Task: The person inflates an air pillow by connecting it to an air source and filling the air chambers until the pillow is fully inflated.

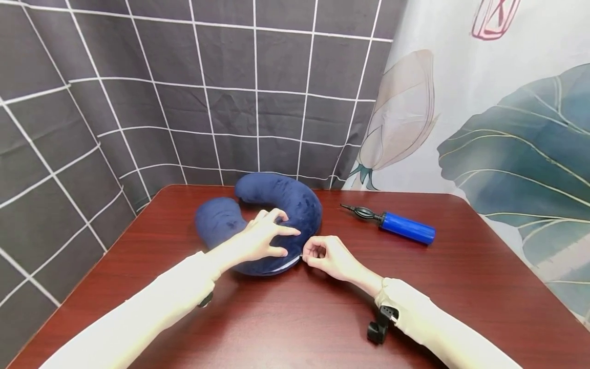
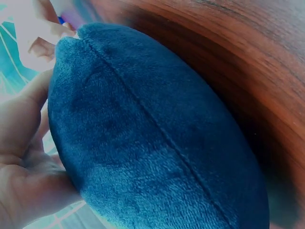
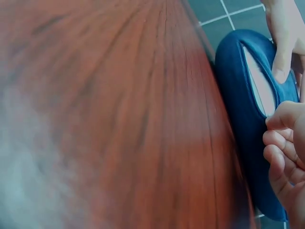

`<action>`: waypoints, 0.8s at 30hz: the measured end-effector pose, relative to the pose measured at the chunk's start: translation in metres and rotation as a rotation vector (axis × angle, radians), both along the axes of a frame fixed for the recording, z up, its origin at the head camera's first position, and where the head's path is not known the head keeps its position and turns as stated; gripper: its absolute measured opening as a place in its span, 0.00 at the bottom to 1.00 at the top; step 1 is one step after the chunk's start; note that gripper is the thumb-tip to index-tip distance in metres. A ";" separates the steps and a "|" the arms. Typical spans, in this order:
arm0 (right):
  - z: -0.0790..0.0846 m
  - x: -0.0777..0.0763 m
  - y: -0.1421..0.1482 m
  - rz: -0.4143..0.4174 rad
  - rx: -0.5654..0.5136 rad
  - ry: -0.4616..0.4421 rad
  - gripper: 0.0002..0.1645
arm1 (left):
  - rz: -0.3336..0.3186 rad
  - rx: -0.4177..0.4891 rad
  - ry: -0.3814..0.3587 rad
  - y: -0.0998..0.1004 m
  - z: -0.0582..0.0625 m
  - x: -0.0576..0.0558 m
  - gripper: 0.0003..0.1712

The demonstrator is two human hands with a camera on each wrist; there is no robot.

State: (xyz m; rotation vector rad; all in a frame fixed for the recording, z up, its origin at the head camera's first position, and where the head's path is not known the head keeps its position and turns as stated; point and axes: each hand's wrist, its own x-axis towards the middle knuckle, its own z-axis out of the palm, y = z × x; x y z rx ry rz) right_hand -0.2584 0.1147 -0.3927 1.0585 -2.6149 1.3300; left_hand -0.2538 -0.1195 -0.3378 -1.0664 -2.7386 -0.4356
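Observation:
A navy blue U-shaped neck pillow lies on the table, its open end toward the back left. Along its front right edge a zipper gapes, and white lining shows through the slit. My left hand rests on top of the pillow with its fingers spread, thumb close to the slit. At the slit's right end my right hand pinches the zipper pull between thumb and forefinger; the pull itself is mostly hidden by the fingertips. In the left wrist view, the plush side seam of the pillow fills the middle.
To the right of the pillow lies a blue hand pump with a black nozzle pointing left. The reddish-brown wooden table backs onto a dark grey gridded curtain. A floral cloth hangs at the right.

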 end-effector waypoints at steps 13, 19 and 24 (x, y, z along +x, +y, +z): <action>0.003 -0.025 0.001 0.005 0.005 0.009 0.06 | -0.208 0.096 0.060 -0.024 0.000 -0.009 0.26; 0.005 -0.031 0.004 -0.086 0.011 0.027 0.04 | -0.263 0.065 0.136 -0.043 0.006 -0.008 0.28; 0.007 -0.026 0.002 -0.109 0.021 0.025 0.05 | -0.265 0.003 0.098 -0.047 0.004 -0.005 0.33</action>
